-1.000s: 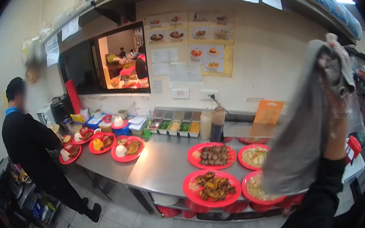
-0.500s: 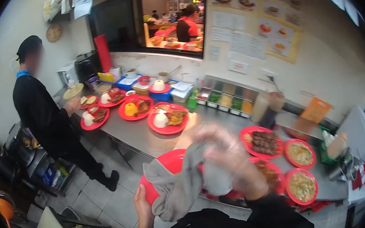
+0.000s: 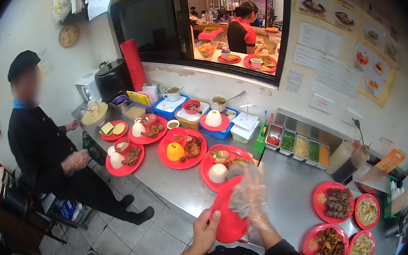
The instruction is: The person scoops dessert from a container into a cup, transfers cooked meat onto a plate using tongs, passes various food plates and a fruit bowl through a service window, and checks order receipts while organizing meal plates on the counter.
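Observation:
My left hand (image 3: 205, 236) grips a red plate (image 3: 228, 221) by its edge, thumb on top, with the plate tilted in front of me. A clear plastic glove covers my right hand (image 3: 256, 193), which has a grey cloth (image 3: 238, 202) bunched under it against the plate's surface. The right fingers are partly smeared by motion. Just beyond, a red plate with a rice mound (image 3: 218, 173), a small bowl and browned meat sits on the steel counter (image 3: 284, 188), partly hidden behind the plate I hold.
Several filled red plates line the counter; one holds yellow rice (image 3: 175, 151). At right are plates of dark meat (image 3: 338, 202) and pale shredded food (image 3: 367, 211). Topping trays (image 3: 298, 143) and sauce bottles (image 3: 354, 164) stand along the wall. A co-worker (image 3: 50, 142) stands at left.
My view has turned, shifting the counter leftward. The cloth, draped over the plate's edge before, is now bunched against its face under my right hand. The co-worker's gloved hand has dropped from the plates.

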`<state>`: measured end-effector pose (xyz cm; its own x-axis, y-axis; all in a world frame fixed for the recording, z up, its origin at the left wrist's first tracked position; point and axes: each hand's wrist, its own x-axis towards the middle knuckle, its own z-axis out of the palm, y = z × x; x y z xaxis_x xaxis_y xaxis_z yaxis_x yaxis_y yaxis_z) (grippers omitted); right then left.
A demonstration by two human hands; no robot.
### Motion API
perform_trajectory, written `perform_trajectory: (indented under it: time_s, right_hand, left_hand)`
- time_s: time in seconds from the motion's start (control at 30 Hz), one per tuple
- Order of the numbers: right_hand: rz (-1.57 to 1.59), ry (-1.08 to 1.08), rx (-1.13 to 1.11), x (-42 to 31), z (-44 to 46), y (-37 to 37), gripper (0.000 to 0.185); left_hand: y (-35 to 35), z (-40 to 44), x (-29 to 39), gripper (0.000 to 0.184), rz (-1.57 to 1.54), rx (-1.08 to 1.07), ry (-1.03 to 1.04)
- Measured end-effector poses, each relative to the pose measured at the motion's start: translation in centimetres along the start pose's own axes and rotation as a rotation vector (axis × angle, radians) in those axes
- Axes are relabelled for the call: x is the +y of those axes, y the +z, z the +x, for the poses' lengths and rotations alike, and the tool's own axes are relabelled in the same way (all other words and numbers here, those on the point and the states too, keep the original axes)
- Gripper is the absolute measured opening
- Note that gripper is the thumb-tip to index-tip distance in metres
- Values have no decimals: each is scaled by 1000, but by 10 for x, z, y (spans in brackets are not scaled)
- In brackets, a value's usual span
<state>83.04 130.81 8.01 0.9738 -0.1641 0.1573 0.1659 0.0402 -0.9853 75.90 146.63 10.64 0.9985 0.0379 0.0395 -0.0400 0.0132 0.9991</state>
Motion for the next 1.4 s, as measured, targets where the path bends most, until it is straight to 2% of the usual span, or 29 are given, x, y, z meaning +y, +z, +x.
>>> perform_trajectory:
  time_s: [0.03,0.1,0.23,0.3,0.37,0.4,0.47,0.5,0.57,0.6,0.67,0.7,0.73,0.77,0.8,0.83,0.87,0.9,0.97,1.0,1.07,1.1,1.17,1.23,1.27,1.3,1.33,1.37,1.4]
  right_hand:
    - [-1,-2,10,11,7,-7,58]
    - [-787,-310,207,29,16,-13,64]
    - [-925,-293,158,-7,-3,54,73]
    - [-927,-303,308,-8,12,68,76]
    - [-930,-316,451,-11,26,69,80]
    - [-931,-318,522,-13,32,67,82]
    - [-601,-193,720,-29,46,50,73]
    - [-609,-185,740,-25,44,30,73]
    - [46,-174,778,-10,40,1,57]
    - [37,-167,797,0,39,-1,57]
    - [467,-176,753,1,44,4,39]
    - [617,-127,700,0,44,8,41]
    - [648,-134,793,1,48,21,41]
    - [786,-105,709,0,44,45,40]
    - [762,-60,807,21,40,55,37]
    - [697,26,733,19,27,69,33]
    - [677,196,879,-3,29,91,27]
    - [674,192,892,-20,17,90,27]
    - [-154,355,406,-45,-2,84,31]
    - [-154,352,386,-54,-9,83,31]
    - [-183,-55,231,-62,-14,81,38]
    - [-178,-51,204,-60,-9,83,38]
    - [-483,-16,510,-59,-2,85,49]
    - [-631,-36,518,-50,6,66,53]
    - [-783,-55,537,-46,11,50,57]
    - [-934,-77,556,-46,16,37,62]
    - [-496,218,637,-55,17,31,41]
    - [-491,221,635,-54,19,30,41]
    - [-401,83,707,-50,22,28,41]
  left_hand:
    - [-1,15,1,27,-10,-26,55]
    - [1,51,-1,27,-47,-98,101]
    - [13,115,-32,29,-99,-264,252]
    - [6,140,-20,29,-154,-320,267]
    - [-9,151,5,29,-3,-515,320]
    - [-21,155,17,29,-3,-534,316]
    - [-40,158,39,30,115,-714,384]
    - [-45,161,46,30,108,-736,381]
    - [-51,166,55,34,-86,-662,657]
    - [-52,169,58,33,-53,-643,715]
    - [-41,186,35,32,-90,-586,791]
    - [-29,192,22,31,-123,-510,875]
    - [-20,192,22,30,-149,-424,868]
    - [-11,193,22,29,-171,-347,856]
    - [-1,197,16,28,-156,-345,730]
    - [10,205,9,29,-132,-336,610]
    - [22,222,7,30,-303,-395,385]
    - [30,233,5,31,-461,-437,152]
    - [34,237,3,32,-471,-389,130]
    - [33,241,2,33,-474,-334,111]
    - [33,236,1,33,-360,-322,187]
    - [37,226,-3,33,-250,-341,243]
    - [53,204,-24,33,-263,-476,191]
    - [56,182,-25,31,-346,-706,-14]
    - [53,174,-20,31,-353,-695,-4]
    - [50,168,-15,31,-236,-712,141]
    - [47,162,-11,31,-110,-730,277]
    - [45,156,-7,30,-124,-749,281]
    - [48,156,-8,29,-101,-749,266]
